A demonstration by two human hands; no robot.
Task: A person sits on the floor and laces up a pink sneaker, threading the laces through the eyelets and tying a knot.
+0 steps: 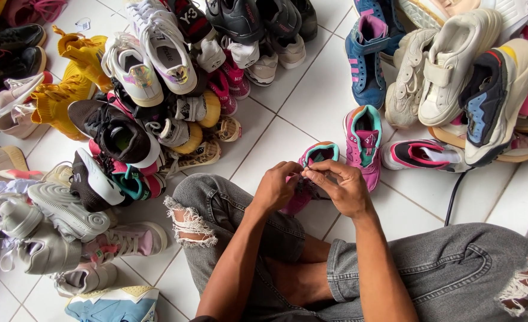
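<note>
Two hands hold a small pink shoe over the floor.

The left hand (274,186) and right hand (343,186) meet on the pink shoe (312,173), fingers (315,174) pinching at its top. Its twin (364,143) lies just beside it on the white floor (288,113). Big shoe piles (139,101) sit all around. The person wears torn grey jeans (216,209).

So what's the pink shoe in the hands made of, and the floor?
The pink shoe looks like soft matte cloth with a teal-lined collar, though both hands, left hand and right hand, hide much of it. The floor looks like glossy white ceramic tile, judging by its straight grout lines.
</note>
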